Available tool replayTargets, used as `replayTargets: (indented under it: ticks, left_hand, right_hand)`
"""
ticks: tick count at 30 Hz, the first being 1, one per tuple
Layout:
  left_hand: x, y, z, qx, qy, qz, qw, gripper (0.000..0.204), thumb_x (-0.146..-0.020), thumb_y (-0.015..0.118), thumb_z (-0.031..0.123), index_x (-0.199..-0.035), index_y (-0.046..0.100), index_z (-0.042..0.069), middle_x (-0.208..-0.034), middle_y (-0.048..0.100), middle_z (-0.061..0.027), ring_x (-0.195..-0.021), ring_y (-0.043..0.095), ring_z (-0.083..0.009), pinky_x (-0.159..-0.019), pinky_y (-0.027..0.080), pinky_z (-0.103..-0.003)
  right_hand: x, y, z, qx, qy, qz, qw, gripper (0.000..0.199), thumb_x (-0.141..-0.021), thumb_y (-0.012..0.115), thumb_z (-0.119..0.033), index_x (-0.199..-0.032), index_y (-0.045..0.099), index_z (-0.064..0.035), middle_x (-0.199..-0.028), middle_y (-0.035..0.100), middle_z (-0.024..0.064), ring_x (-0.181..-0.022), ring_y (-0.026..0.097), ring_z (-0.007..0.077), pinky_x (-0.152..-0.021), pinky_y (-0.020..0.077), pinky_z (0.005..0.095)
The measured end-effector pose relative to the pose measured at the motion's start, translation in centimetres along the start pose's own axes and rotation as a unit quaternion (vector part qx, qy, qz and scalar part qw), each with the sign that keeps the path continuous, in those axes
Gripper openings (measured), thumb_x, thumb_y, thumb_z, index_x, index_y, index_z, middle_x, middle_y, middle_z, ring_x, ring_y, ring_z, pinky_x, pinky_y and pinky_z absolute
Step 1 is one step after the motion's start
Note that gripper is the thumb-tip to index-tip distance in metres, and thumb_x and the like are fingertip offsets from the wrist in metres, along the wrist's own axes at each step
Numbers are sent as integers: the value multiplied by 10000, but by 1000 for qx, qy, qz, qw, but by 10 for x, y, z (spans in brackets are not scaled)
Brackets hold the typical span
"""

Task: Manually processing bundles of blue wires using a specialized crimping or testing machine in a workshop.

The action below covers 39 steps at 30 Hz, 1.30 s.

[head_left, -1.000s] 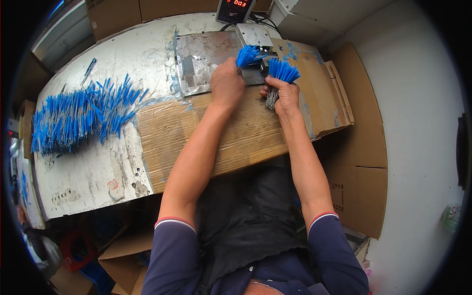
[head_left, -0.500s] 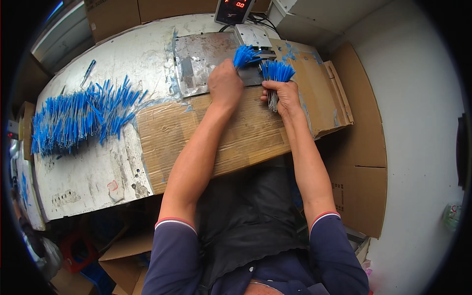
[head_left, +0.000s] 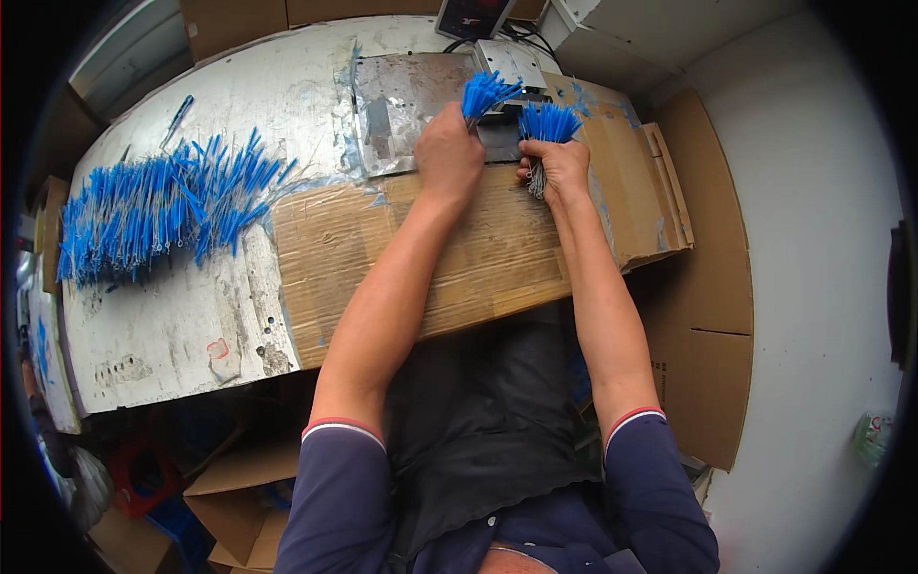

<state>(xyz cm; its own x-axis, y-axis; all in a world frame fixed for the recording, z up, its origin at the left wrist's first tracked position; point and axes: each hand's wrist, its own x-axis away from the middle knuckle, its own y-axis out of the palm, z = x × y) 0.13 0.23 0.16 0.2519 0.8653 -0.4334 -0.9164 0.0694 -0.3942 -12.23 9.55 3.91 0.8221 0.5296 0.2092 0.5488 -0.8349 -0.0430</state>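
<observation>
My left hand [head_left: 449, 151] is closed around a bunch of thin wire brushes [head_left: 486, 93], whose blue bristled ends fan out beyond the fist to the upper right. My right hand [head_left: 562, 166] grips a second bunch of wire brushes [head_left: 550, 121]. Its blue ends point up, and the grey looped wire ends stick out below the fingers. The two bunches are close together but apart, in front of a small metal machine [head_left: 512, 63]. A big heap of the same blue brushes [head_left: 158, 206] lies at the left of the table.
The worn white table [head_left: 182, 330] carries a metal plate [head_left: 411, 86] and a flat cardboard sheet [head_left: 421, 258] under my forearms. A display box [head_left: 473, 17] with cables stands at the back, and a pen [head_left: 178, 117] lies beyond the heap. Tall cardboard [head_left: 703, 239] stands at right.
Both hands keep hold of their bunches and stay near the machine. The right-hand bunch sits lower in the grip, with less wire showing below. The whole view has shifted slightly.
</observation>
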Motion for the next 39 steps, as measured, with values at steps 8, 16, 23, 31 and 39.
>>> replayTargets:
  ticks: [8, 16, 23, 31, 39]
  left_hand:
    - [-2, 2, -3, -1, 65, 58, 996, 130, -803, 616, 23, -930, 590, 34, -933, 647, -164, -939, 600, -371, -840, 467, -474]
    - [2, 3, -3, -22, 84, -5, 996, 107, -816, 618, 44, -921, 599, 40, -867, 659, -175, -867, 626, -388, -782, 474, -498]
    - [1, 6, -4, -40, 93, -26, 994, 93, -787, 580, 16, -876, 587, 41, -841, 658, -162, -832, 629, -366, -762, 480, -483]
    - [4, 5, -4, -67, 116, -35, 990, 139, -778, 595, 4, -914, 609, 31, -883, 669, -177, -866, 641, -392, -782, 498, -491]
    - [4, 10, -3, -107, 143, -19, 984, 89, -805, 582, 9, -888, 596, 38, -861, 662, -168, -834, 640, -367, -755, 496, -475]
  right_hand:
    - [5, 4, 1, -24, 8, 4, 1000, 93, -780, 740, 76, -784, 647, 73, -674, 642, 137, -515, 619, 208, -430, 537, 333]
    - [5, -8, 4, -125, 15, -27, 992, 101, -784, 726, 64, -843, 644, 75, -731, 663, 142, -579, 661, 234, -479, 591, 351]
    - [9, -13, 5, -133, 24, -5, 991, 112, -745, 719, 99, -823, 640, 83, -732, 658, 160, -571, 666, 243, -479, 603, 378]
    - [17, -18, 1, -74, 46, -43, 995, 98, -750, 726, 97, -804, 644, 96, -723, 660, 165, -579, 673, 240, -500, 611, 360]
    - [9, -11, -5, -43, 46, -31, 998, 73, -762, 693, 110, -730, 627, 111, -695, 644, 181, -561, 664, 242, -465, 594, 365]
